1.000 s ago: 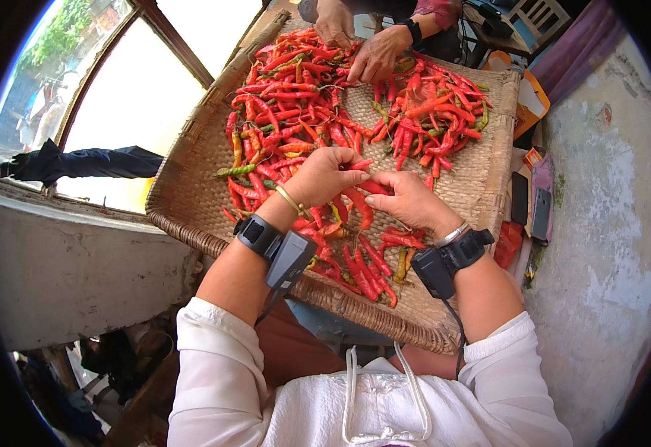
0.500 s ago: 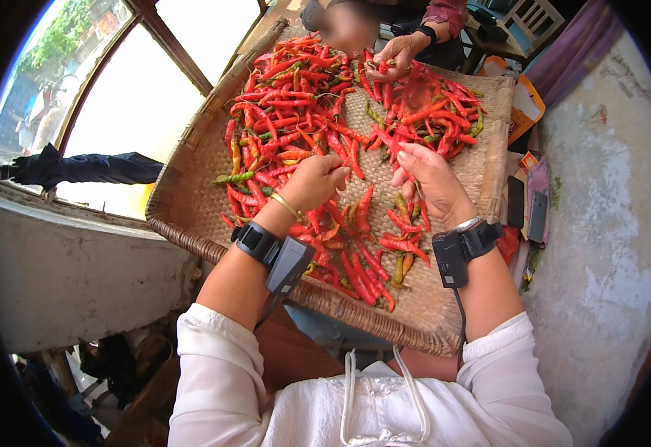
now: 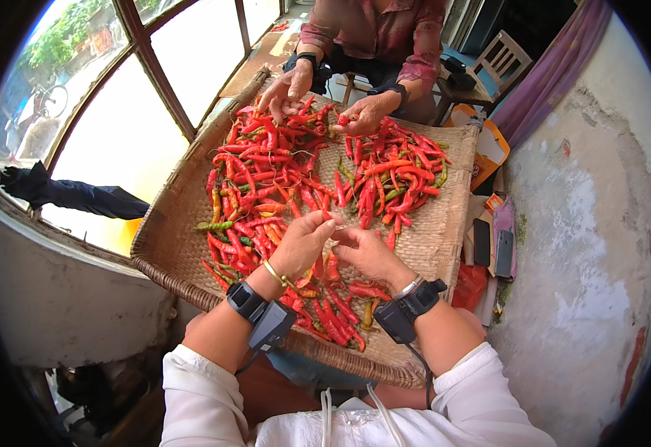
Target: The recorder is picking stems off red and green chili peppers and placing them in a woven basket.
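My two hands meet above the middle of a wide, shallow woven basket (image 3: 422,249) strewn with red chili peppers (image 3: 254,160). My left hand (image 3: 301,244) is closed in a pinch, with a bit of red chili showing at its fingertips. Against it, the fingers of my right hand (image 3: 376,257) are curled and pressed together; what they hold is hidden. Below the hands lies a smaller group of chilies (image 3: 333,316), some yellowish. Another heap (image 3: 400,175) fills the far right, with a few green pods in it.
Across the basket a co-worker's left hand (image 3: 366,114) holds a red chili; the other hand (image 3: 288,89) hovers over the far-left heap. A window with a folded dark umbrella (image 3: 79,192) is at left. Phones (image 3: 504,253) lie beside the basket, near the wall (image 3: 586,223).
My right hand has moved left to meet my left hand. The view has shifted, showing more of the co-worker, whose other hand is now over the far-left chilies.
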Demonstrator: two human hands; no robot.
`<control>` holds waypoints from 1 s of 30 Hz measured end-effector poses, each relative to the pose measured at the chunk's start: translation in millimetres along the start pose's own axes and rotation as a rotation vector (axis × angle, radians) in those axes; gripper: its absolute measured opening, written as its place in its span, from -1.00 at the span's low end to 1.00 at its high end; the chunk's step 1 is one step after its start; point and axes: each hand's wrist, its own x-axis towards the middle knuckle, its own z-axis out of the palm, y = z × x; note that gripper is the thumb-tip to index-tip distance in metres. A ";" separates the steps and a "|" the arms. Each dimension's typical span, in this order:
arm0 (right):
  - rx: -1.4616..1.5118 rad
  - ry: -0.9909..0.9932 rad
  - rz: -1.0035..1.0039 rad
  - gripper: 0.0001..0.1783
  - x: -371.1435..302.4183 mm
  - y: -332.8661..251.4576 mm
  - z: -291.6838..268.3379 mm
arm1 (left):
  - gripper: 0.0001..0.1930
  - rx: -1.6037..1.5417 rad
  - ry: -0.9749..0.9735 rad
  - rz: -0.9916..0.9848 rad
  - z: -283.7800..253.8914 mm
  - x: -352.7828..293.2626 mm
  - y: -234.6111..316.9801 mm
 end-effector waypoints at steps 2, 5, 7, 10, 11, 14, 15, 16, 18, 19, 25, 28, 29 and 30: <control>0.022 -0.071 0.007 -0.69 -3.6 -11.6 1.5 | -0.79 -0.173 -0.028 -0.075 2.7 -6.1 1.6; 0.143 -0.129 0.000 -0.74 0.3 3.1 5.4 | -0.78 -0.284 -0.105 -0.062 9.4 -9.1 4.1; 0.163 -0.104 -0.051 -0.76 -0.3 6.4 12.8 | -0.77 -0.275 -0.102 -0.056 12.4 -10.1 3.2; 0.170 -0.102 -0.021 -0.82 0.9 11.5 16.4 | -0.73 -0.237 -0.116 -0.096 10.7 -8.1 -6.0; 0.207 -0.105 0.015 -0.83 -0.9 8.5 14.9 | -0.70 -0.198 -0.119 -0.097 14.6 -7.9 -5.1; 0.111 -0.084 0.064 -0.83 -3.6 0.6 8.1 | -0.56 -0.134 -0.133 -0.027 16.5 -5.8 -14.0; 0.001 -0.089 0.056 -0.83 -3.3 -2.3 3.6 | -0.54 0.051 -0.007 0.106 14.0 -2.2 -21.2; -0.106 -0.098 0.048 -0.82 -1.2 -3.5 -0.6 | -0.51 0.239 0.124 0.233 10.7 -1.3 -25.3; -0.104 -0.089 0.043 -0.78 1.8 -1.6 -21.6 | -0.46 0.192 0.117 0.205 9.4 -0.2 -11.3; 0.249 0.043 0.019 -0.74 2.6 -3.3 -29.7 | -0.45 0.139 0.161 0.211 7.9 -0.9 -5.2; 0.932 0.494 -0.086 -0.63 6.0 2.0 -48.1 | -0.55 0.590 0.189 0.296 -17.9 9.0 -10.9; 0.885 0.449 0.016 -0.53 4.6 3.5 -35.9 | -0.57 1.153 0.223 0.380 -27.9 5.9 -5.9; 0.822 0.291 0.017 -0.58 3.9 2.9 -34.8 | -0.52 1.262 0.184 0.274 -32.0 6.3 0.7; 0.755 0.135 0.019 -0.62 3.2 1.7 -33.7 | -0.52 1.259 0.184 0.276 -33.6 7.3 5.3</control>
